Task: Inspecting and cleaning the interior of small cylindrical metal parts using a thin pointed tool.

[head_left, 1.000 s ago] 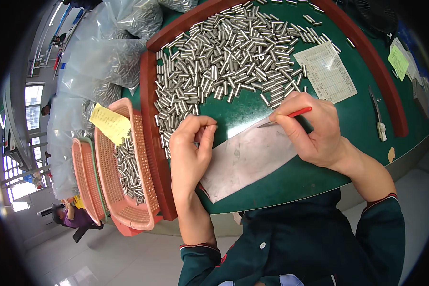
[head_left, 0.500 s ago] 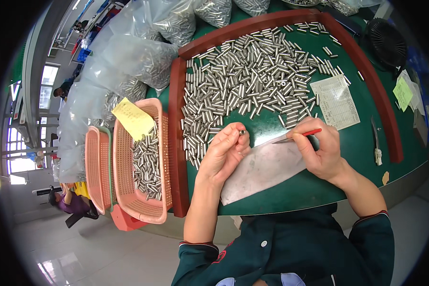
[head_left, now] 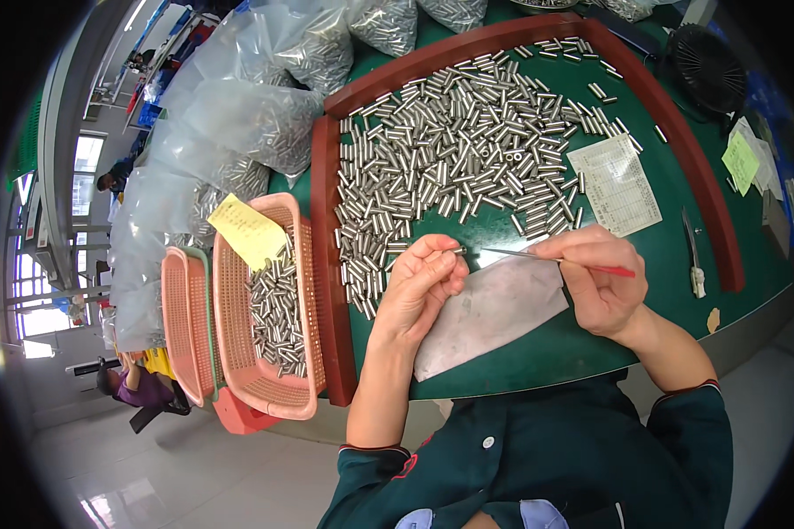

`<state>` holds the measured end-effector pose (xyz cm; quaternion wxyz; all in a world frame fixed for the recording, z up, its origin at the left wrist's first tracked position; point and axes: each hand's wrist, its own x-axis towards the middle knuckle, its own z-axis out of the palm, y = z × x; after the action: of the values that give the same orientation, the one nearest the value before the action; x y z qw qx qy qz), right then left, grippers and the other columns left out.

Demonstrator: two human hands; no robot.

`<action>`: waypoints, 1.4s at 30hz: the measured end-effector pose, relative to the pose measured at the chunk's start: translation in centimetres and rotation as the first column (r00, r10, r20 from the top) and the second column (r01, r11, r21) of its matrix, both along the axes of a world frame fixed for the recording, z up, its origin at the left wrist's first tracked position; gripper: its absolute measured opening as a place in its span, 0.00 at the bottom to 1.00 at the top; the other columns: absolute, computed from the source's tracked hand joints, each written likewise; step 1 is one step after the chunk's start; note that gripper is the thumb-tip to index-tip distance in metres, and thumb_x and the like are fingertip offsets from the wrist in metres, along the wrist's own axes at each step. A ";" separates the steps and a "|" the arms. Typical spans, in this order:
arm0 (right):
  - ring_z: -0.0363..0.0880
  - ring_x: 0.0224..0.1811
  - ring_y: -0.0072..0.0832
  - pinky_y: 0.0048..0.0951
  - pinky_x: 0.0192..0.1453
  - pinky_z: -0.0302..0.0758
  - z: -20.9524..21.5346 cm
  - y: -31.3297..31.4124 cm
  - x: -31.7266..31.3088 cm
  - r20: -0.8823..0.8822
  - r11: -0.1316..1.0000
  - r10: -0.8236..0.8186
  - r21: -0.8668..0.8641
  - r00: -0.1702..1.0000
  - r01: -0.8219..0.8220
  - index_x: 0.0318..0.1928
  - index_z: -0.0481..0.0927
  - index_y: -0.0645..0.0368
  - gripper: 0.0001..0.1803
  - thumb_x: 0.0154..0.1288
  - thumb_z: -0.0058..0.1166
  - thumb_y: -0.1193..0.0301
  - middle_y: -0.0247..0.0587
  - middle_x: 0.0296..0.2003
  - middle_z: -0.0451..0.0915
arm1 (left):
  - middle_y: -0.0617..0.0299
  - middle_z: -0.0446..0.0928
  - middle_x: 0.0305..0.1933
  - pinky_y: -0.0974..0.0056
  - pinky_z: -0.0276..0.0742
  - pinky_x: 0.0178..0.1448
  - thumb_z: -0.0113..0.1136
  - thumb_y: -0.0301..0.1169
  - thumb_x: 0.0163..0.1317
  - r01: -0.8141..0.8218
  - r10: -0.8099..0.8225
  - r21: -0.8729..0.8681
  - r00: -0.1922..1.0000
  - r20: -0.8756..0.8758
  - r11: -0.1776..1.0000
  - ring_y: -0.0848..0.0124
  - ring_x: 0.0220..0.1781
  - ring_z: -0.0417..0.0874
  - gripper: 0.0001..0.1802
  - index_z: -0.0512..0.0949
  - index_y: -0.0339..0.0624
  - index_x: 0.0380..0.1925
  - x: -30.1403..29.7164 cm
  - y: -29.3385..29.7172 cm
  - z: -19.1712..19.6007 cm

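Note:
My left hand (head_left: 419, 286) is closed, pinching a small metal sleeve (head_left: 460, 250) between thumb and fingertips; most of the sleeve is covered by them. In my right hand (head_left: 604, 286) lies a slim pointed metal tool (head_left: 525, 255) with a red handle. Its tip points left at the sleeve's end, a short gap away. Below both hands a pale grey sheet (head_left: 494, 317) is spread on the green tabletop (head_left: 591, 366). Just beyond them lies a wide heap of shiny metal sleeves (head_left: 450, 159).
A dark red wooden frame (head_left: 333, 220) borders the heap. On the left stand a pink basket (head_left: 313, 353) of sleeves with a yellow note, another pink basket (head_left: 176, 309) and bulging plastic bags (head_left: 273, 119). A printed paper (head_left: 617, 189), tweezers (head_left: 692, 256) and a black fan (head_left: 707, 70) are on the right.
The red-handled tool has swung from pointing down-left to lying nearly level, its tip now close to the sleeve. My right hand has turned and shifted slightly right.

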<state>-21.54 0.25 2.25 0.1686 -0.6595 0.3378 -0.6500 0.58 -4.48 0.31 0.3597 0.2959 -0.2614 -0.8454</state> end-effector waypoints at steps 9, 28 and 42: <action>0.82 0.28 0.35 0.27 0.26 0.78 0.1 0.1 0.4 -0.158 0.986 0.051 -0.151 0.986 -0.075 0.38 0.70 0.62 0.15 0.49 0.58 0.84 0.49 0.32 0.80 | 0.58 0.77 0.32 0.76 0.74 0.37 0.55 0.26 0.61 -0.023 0.021 0.047 0.999 0.049 0.999 0.76 0.30 0.76 0.05 0.74 0.38 0.37 -0.7 0.3 0.5; 0.80 0.27 0.33 0.28 0.26 0.78 0.1 0.1 0.9 -0.192 0.989 0.064 -0.117 0.979 -0.087 0.32 0.73 0.61 0.17 0.38 0.62 0.83 0.44 0.32 0.79 | 0.52 0.79 0.33 0.73 0.75 0.35 0.55 0.19 0.59 -0.062 0.132 -0.254 0.954 0.270 0.965 0.74 0.29 0.78 0.05 0.74 0.35 0.35 -1.5 1.1 0.5; 0.82 0.35 0.37 0.29 0.33 0.81 0.7 0.5 0.6 -0.308 0.960 0.098 -0.220 0.947 -0.171 0.34 0.76 0.64 0.13 0.44 0.58 0.83 0.48 0.36 0.79 | 0.55 0.79 0.30 0.72 0.73 0.33 0.55 0.22 0.60 -0.230 0.257 -0.161 0.951 0.171 0.960 0.75 0.27 0.77 0.04 0.74 0.36 0.36 -0.5 0.4 0.3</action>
<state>-20.93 0.79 2.96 0.0783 -0.7860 0.2306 -0.5683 0.08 -4.06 0.62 0.4545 0.3795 -0.3142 -0.7420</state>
